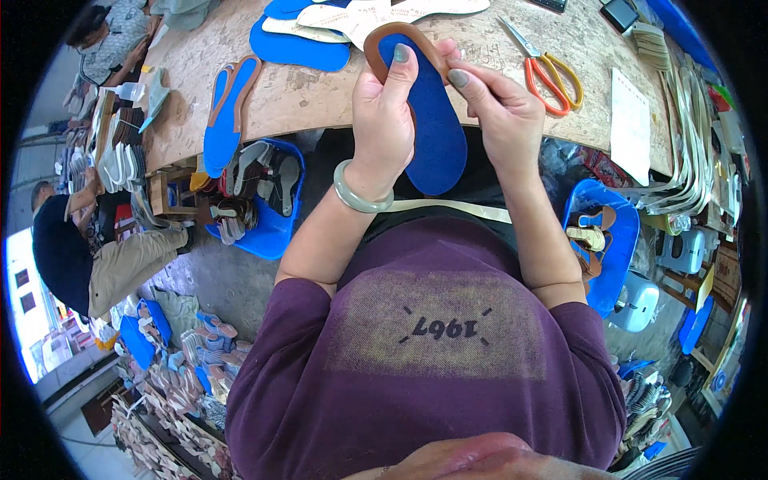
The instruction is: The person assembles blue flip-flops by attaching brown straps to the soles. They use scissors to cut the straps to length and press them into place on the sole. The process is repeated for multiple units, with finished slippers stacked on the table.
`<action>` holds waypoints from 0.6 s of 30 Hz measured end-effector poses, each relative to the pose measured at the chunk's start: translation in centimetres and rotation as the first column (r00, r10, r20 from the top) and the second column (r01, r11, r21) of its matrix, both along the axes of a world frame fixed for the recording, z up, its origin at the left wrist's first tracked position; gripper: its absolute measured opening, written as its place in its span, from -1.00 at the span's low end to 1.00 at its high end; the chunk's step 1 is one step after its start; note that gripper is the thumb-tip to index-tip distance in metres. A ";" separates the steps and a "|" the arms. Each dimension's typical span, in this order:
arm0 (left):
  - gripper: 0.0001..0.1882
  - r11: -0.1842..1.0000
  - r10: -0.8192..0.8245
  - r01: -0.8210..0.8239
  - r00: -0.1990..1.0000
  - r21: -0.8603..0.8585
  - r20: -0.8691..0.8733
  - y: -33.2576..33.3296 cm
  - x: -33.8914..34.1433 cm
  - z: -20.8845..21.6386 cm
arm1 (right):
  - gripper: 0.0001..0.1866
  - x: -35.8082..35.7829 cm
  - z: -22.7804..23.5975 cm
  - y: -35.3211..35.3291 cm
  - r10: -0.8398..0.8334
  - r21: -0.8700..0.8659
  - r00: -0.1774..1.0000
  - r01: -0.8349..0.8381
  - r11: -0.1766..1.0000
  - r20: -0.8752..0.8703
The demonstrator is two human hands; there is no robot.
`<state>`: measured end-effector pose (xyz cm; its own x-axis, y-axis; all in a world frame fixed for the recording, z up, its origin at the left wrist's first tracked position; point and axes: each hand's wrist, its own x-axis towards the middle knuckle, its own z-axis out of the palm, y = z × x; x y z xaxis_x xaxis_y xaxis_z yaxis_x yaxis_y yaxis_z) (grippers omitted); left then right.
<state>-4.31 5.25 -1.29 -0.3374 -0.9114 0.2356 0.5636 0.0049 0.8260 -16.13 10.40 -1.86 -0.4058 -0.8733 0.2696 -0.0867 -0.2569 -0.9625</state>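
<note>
While one blue insole [438,136] with a brown band [384,44] round its broad end is held up across the near edge of the table [320,100], both bare hands are set on it. Its broad end is gripped by the left hand [382,120], with one thumb pressed flat on the blue face; whether the fingers beneath are spread or pressed together cannot be told. At its right side, the band is pinched between thumb and forefinger of the right hand [508,112], whose other fingers are partly hidden. One pale bangle [360,192] is worn on the left wrist. To the right of the hands, one pair of scissors [552,80] with one orange and one yellow handle is laid open, and beyond it one white sheet of paper [630,128] is placed. At the far side, several blue and cream insoles [300,54] are heaped, too overlapped to be counted. Further left, brown-edged blue insoles [220,148] are laid over the table edge, their number unclear. Two blue bins, one at left [272,242] and one at right [628,216], are filled with loose pieces. Two other people [60,248] are seen at left.
</note>
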 end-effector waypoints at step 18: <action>-0.73 0.997 0.031 -0.024 0.995 -0.075 0.094 -0.5 0.3 -0.9 | -0.79 0.5 -0.8 -0.5 0.130 0.125 0.991 -0.135 0.983 0.045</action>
<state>-3.98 4.75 -2.17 -0.3369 -0.9019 0.2703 0.4811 0.0819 0.8728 -15.62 9.86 -2.63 -0.2919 -0.9462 0.1399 -0.0248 -0.1388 -0.9900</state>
